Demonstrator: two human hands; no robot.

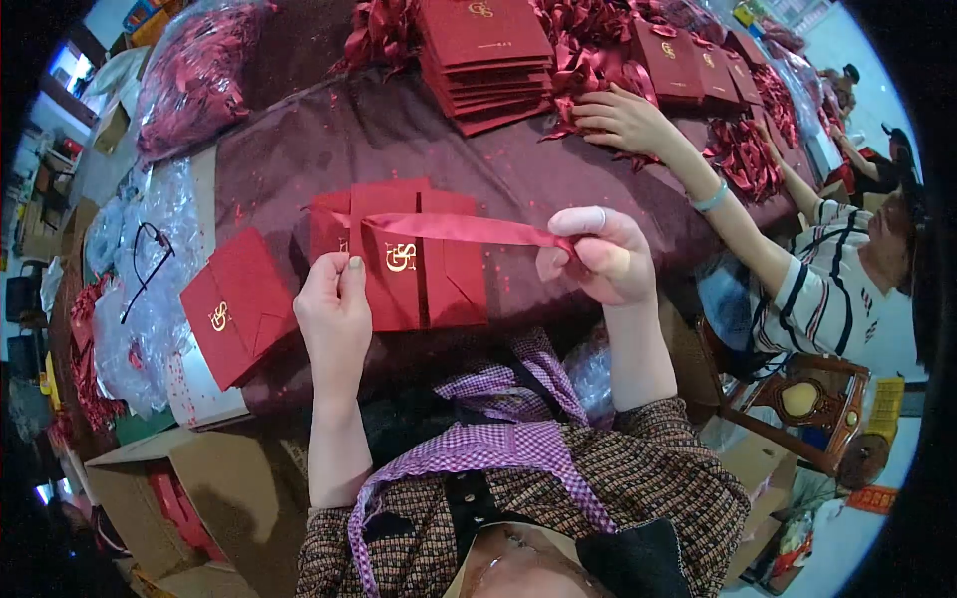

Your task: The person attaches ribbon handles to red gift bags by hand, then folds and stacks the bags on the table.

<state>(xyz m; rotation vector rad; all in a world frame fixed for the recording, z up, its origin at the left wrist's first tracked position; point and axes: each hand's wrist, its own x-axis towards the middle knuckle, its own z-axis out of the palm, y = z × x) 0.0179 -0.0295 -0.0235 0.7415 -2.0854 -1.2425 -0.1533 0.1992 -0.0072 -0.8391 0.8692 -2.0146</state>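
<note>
A shiny red ribbon is stretched across a dark red paper bag with a gold emblem, which lies flat on the table. My right hand pinches one end of the ribbon, to the right of the bag. At the bag's left part, my left hand is closed with thumb and finger together on a narrow strip of the ribbon; the fingers partly hide it. Left of this hand lies another red bag, tilted, with the same gold emblem.
A stack of red bags stands at the back, beside heaps of red ribbons. A co-worker's hand rests by them. Clear plastic wrap with glasses lies left. Below is an open cardboard box.
</note>
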